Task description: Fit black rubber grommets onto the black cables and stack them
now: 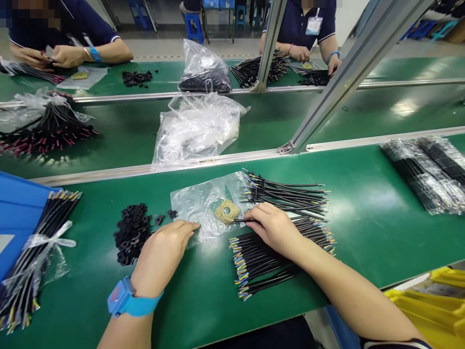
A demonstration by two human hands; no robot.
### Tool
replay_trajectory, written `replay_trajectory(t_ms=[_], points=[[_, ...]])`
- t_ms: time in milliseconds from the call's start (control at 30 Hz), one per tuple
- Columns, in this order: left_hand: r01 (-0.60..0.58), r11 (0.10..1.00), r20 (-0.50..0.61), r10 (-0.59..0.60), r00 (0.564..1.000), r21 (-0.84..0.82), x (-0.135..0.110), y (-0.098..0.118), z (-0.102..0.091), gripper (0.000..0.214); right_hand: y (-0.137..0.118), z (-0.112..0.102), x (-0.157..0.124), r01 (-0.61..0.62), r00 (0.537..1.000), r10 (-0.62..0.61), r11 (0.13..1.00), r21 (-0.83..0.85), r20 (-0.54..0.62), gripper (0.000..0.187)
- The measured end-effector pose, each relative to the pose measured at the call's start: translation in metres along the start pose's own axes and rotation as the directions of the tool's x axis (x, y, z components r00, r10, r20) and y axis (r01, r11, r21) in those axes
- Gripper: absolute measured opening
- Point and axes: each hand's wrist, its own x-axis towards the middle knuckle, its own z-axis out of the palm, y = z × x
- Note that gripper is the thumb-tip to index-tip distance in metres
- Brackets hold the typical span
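Note:
My right hand (271,228) is closed in a pinch on a thin black cable (242,221) whose end points at a small tan sponge pad (227,212) with a round hole. The pad lies on a clear plastic bag (198,203). My left hand (165,249), with a blue wristband, rests fingers down at the bag's near edge; its fingers are curled and I cannot see anything in them. A pile of small black plastic parts (131,231) sits just left of it. Black cables with coloured wire ends (254,264) lie under my right wrist, more cables (286,191) beyond it.
A tied cable bundle (32,252) lies on a blue tray (16,213) at left. Wrapped black bundles (428,169) sit at right, a yellow bin (432,300) at lower right. Plastic bags (198,128) lie on the middle belt. Two other people work across the line.

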Motion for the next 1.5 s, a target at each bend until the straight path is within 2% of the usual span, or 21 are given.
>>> replay_trajectory(t_ms=[67, 200, 367, 500, 567, 633, 700, 800, 867, 900, 933, 1000, 1167, 1267, 1400, 1500], points=[[0.033, 0.999, 0.019, -0.033, 0.999, 0.001, 0.001, 0.003, -0.003, 0.039, 0.001, 0.009, 0.000, 0.027, 0.999, -0.029, 0.994, -0.107, -0.019, 0.008], [0.096, 0.995, -0.001, -0.096, 0.995, -0.015, 0.001, 0.005, -0.003, 0.036, 0.001, 0.016, 0.000, 0.062, 0.998, -0.055, 0.957, -0.285, 0.034, 0.015], [0.121, 0.990, 0.020, -0.120, 0.993, -0.070, -0.001, 0.002, 0.001, 0.035, 0.001, 0.013, -0.002, 0.086, 0.991, -0.043, 0.928, -0.363, 0.125, 0.016], [0.153, 0.981, 0.020, -0.152, 0.988, -0.123, 0.000, 0.003, -0.001, 0.035, 0.004, 0.016, -0.001, 0.085, 0.993, -0.048, 0.929, -0.361, 0.110, 0.017], [0.169, 0.964, -0.010, -0.174, 0.985, -0.203, 0.002, 0.004, -0.004, 0.032, 0.006, 0.016, 0.000, 0.082, 0.996, -0.072, 0.953, -0.292, 0.045, 0.018], [0.187, 0.912, -0.042, -0.216, 0.975, -0.366, 0.005, 0.007, -0.008, 0.029, 0.005, 0.015, 0.002, 0.078, 0.995, -0.088, 0.985, -0.155, -0.056, 0.020], [0.209, 0.775, -0.020, -0.274, 0.961, -0.597, 0.008, 0.012, -0.010, 0.032, 0.001, 0.012, 0.003, 0.080, 0.984, -0.081, 0.997, -0.017, -0.159, 0.021], [0.237, 0.396, 0.109, -0.320, 0.941, -0.887, 0.013, 0.024, -0.007, 0.042, -0.009, 0.005, 0.003, 0.099, 0.960, -0.076, 0.992, 0.072, -0.269, 0.022], [0.239, 0.144, 0.187, -0.305, 0.934, -0.960, 0.015, 0.032, -0.002, 0.045, -0.016, 0.003, 0.003, 0.124, 0.946, -0.094, 0.989, 0.078, -0.310, 0.023], [0.239, 0.052, 0.214, -0.292, 0.932, -0.970, 0.016, 0.036, 0.001, 0.046, -0.019, 0.002, 0.002, 0.137, 0.939, -0.106, 0.988, 0.073, -0.327, 0.023], [0.243, -0.013, 0.236, -0.279, 0.931, -0.970, 0.016, 0.039, 0.003, 0.046, -0.021, 0.002, 0.002, 0.149, 0.933, -0.118, 0.987, 0.066, -0.339, 0.022], [0.254, -0.085, 0.268, -0.265, 0.926, -0.963, 0.017, 0.043, 0.005, 0.045, -0.024, 0.002, 0.001, 0.168, 0.924, -0.139, 0.984, 0.052, -0.355, 0.022], [0.269, -0.146, 0.300, -0.279, 0.912, -0.952, 0.018, 0.047, 0.004, 0.044, -0.022, 0.005, 0.001, 0.218, 0.915, -0.194, 0.975, 0.029, -0.355, 0.022], [0.268, -0.132, 0.296, -0.302, 0.906, -0.954, 0.019, 0.049, 0.002, 0.044, -0.022, 0.006, 0.000, 0.214, 0.916, -0.207, 0.977, -0.018, -0.342, 0.023], [0.283, -0.034, 0.277, -0.357, 0.892, -0.958, 0.017, 0.049, 0.005, 0.043, -0.024, 0.004, -0.002, 0.244, 0.903, -0.272, 0.962, -0.124, -0.332, 0.023], [0.277, 0.091, 0.229, -0.350, 0.908, -0.957, 0.015, 0.050, 0.009, 0.037, -0.028, 0.003, -0.003, 0.271, 0.897, -0.317, 0.945, -0.184, -0.308, 0.023]])
